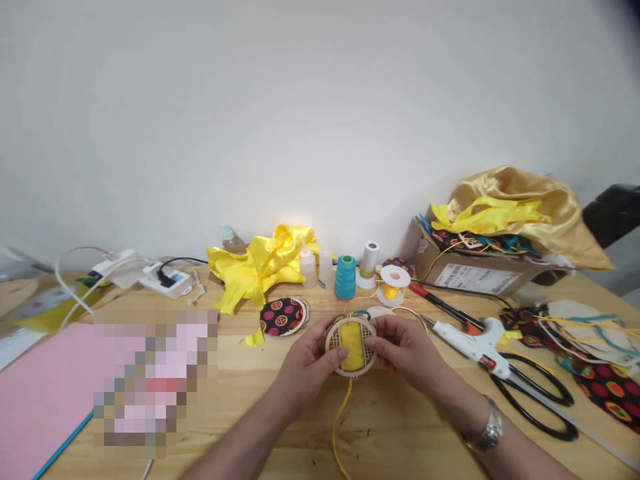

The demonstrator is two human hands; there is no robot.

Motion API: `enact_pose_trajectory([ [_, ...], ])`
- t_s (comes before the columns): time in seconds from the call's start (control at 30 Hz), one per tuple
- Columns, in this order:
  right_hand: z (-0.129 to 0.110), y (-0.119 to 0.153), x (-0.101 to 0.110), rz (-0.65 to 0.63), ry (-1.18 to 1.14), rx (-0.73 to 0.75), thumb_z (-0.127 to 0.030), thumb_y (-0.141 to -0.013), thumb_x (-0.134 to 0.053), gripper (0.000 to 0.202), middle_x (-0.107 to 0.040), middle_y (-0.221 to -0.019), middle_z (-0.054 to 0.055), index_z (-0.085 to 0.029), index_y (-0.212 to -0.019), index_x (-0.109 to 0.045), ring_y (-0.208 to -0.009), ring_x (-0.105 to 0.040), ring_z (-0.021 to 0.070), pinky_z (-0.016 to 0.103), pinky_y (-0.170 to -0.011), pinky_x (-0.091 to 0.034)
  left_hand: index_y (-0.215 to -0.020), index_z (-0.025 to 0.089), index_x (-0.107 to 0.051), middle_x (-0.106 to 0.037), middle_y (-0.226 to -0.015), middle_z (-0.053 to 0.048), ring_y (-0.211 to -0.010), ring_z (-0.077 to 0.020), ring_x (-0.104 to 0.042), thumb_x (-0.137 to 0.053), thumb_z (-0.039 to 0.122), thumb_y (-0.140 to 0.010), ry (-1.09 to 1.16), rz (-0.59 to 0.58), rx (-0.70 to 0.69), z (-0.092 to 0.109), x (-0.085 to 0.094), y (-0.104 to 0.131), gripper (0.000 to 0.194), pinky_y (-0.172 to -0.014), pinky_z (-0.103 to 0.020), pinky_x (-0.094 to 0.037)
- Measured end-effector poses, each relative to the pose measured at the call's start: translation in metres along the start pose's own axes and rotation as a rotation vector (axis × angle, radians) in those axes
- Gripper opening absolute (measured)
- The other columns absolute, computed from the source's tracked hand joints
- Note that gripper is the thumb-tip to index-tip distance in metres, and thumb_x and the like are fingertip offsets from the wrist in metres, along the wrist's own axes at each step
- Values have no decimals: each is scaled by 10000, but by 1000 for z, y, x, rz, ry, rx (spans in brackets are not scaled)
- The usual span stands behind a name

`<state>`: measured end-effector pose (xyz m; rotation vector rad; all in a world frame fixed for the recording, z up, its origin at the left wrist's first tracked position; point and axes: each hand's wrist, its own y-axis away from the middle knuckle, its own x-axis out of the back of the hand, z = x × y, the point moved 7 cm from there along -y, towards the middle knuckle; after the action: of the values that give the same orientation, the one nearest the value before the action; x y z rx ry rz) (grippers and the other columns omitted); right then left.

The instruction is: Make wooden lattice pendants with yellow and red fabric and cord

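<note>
The left hand (pixel 311 363) and the right hand (pixel 406 343) are both grasping a pale, round, hoop-like frame with latticed sides and a yellow fabric centre (pixel 353 345), holding it at the near middle of the wooden tabletop (pixel 395 427). The left hand is clasping the frame's left side, its thumb lying across the front onto the yellow fabric while its fingers are curling around the far side, partly hidden. The right hand is closing more narrowly on the right side, its thumb pressing against the lattice beside the yellow fabric and its bent forefinger meeting the upper rim. A thin yellow cord (pixel 335 427) is hanging from below the frame and trailing toward the near edge. Just beyond the hands, to the left, a dark disc of patterned fabric (pixel 281 317) is lying flat; farther back, a teal cone of thread (pixel 345 277) is standing to the left of a white spool wound with yellow cord (pixel 394 292). To the right of the right hand, a white glue gun (pixel 470 343) is resting near a pair of black-handled scissors (pixel 569 435).
</note>
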<state>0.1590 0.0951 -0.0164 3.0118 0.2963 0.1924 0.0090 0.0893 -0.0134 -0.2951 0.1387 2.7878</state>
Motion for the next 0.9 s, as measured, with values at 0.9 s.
enact_pose_trajectory([
  [0.9, -1, 7, 1, -39, -13, -59, -327, -664, -693, 209, -517, -473, -50, -137, -702, -617, -378, -408, 46, 175, -354, -292, -1147, 204, -541, -679, -959, -31, -838, -197, -642, -723, 226, -696, -2, -110, 100, -14, -11, 4, 487, -742, -322, -513],
])
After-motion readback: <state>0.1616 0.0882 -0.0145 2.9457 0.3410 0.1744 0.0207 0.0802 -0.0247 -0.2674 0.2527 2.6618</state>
